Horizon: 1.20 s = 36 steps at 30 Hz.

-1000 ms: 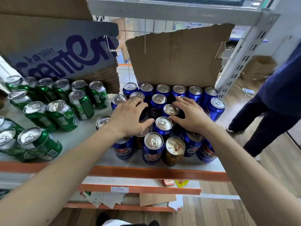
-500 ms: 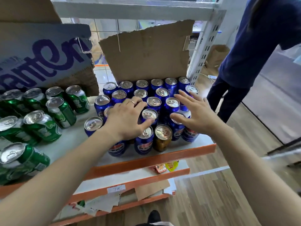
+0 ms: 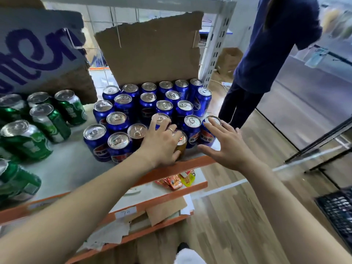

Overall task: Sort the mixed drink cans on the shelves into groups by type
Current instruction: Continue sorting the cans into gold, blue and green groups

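Several blue cola cans (image 3: 148, 103) stand packed upright at the right end of the grey shelf (image 3: 62, 168). Several green cans (image 3: 47, 121) stand and lean at its left end. A dark brown can (image 3: 137, 133) and a gold can (image 3: 182, 142) sit in the blue group's front rows. My left hand (image 3: 160, 143) lies over the front cans, fingers spread across a blue can top, thumb against the gold can. My right hand (image 3: 226, 145) is spread open, its fingertips touching the blue can (image 3: 206, 135) at the front right corner.
A torn cardboard sheet (image 3: 152, 50) stands behind the blue cans, and a printed carton flap (image 3: 38, 50) hangs over the green ones. The shelf's orange front edge (image 3: 190, 163) is just below my hands. A person in dark blue (image 3: 266, 54) stands right. Snack packets (image 3: 173, 182) lie on the lower shelf.
Both hands have slid toward the front right of the blue group. My left hand now touches the gold can, my right hand the corner can. The view has swung left.
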Tool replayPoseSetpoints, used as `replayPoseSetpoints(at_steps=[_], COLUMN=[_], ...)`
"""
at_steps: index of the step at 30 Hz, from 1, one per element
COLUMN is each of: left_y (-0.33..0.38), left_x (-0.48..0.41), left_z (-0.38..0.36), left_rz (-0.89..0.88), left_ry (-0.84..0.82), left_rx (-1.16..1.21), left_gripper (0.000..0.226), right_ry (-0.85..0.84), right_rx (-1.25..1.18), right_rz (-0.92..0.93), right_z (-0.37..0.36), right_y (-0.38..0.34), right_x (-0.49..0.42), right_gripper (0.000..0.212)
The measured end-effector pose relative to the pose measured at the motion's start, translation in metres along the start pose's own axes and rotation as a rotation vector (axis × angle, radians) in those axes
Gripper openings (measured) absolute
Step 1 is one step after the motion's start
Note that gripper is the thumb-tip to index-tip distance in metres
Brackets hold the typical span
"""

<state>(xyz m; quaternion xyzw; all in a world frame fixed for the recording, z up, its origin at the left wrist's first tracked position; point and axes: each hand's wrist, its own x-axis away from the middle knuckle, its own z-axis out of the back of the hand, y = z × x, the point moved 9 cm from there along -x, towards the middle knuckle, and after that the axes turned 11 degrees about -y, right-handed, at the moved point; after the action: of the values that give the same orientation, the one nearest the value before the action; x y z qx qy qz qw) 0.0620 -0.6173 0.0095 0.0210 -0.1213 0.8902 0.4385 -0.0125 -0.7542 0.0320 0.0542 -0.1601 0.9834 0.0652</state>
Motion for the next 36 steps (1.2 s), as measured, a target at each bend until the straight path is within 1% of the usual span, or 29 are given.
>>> replayPoseSetpoints(at_steps=[3, 6, 10, 12, 16, 18, 20, 23, 27, 28, 31, 34, 36], left_y=[0.008, 0.012, 0.014, 0.014, -0.009, -0.027, -0.044, -0.074, -0.112, -0.118, -0.136, -0.150, -0.158], left_x=[-0.008, -0.009, -0.002, 0.003, 0.029, 0.047, 0.069, 0.100, 0.141, 0.150, 0.178, 0.200, 0.213], left_z=[0.000, 0.001, 0.007, 0.016, 0.046, 0.065, 0.084, 0.098, 0.091, 0.085, 0.068, 0.048, 0.037], left_rz=[0.049, 0.092, 0.130, 0.141, 0.245, 0.313, 0.341, 0.344, 0.427, 0.441, 0.469, 0.510, 0.544], left_ry=[-0.049, -0.065, 0.000, 0.074, 0.327, 0.419, 0.489, 0.557, 0.568, 0.574, 0.646, 0.723, 0.764], left_rx=[-0.042, -0.028, 0.044, 0.108, 0.363, 0.454, 0.581, 0.893, 1.176, 1.253, 1.442, 1.571, 1.617], left_gripper=[0.055, 0.051, 0.048, 0.049, 0.052, 0.058, 0.061, 0.063, 0.080, 0.081, 0.080, 0.071, 0.067], right_ry=[0.016, 0.035, 0.069, 0.075, 0.102, 0.105, 0.101, 0.023, -0.036, -0.049, -0.137, -0.262, -0.348], right_rx=[-0.012, -0.001, 0.001, -0.006, -0.053, -0.064, -0.048, -0.035, -0.018, -0.014, 0.001, 0.132, 0.200], right_rz=[0.029, 0.083, 0.180, 0.224, 0.338, 0.384, 0.406, 0.438, 0.461, 0.460, 0.401, 0.324, 0.278], right_z=[-0.001, 0.001, 0.017, 0.029, 0.051, 0.057, 0.059, 0.050, 0.034, 0.030, 0.016, -0.007, -0.023], right_y=[0.004, 0.006, 0.001, -0.004, -0.017, -0.023, -0.032, -0.054, -0.095, -0.106, -0.135, -0.159, -0.172], right_x=[-0.004, -0.007, -0.017, -0.028, -0.051, -0.060, -0.068, -0.080, -0.087, -0.088, -0.097, -0.111, -0.118], right_gripper=[0.076, 0.072, 0.068, 0.068, 0.055, 0.051, 0.052, 0.051, 0.052, 0.053, 0.055, 0.056, 0.049])
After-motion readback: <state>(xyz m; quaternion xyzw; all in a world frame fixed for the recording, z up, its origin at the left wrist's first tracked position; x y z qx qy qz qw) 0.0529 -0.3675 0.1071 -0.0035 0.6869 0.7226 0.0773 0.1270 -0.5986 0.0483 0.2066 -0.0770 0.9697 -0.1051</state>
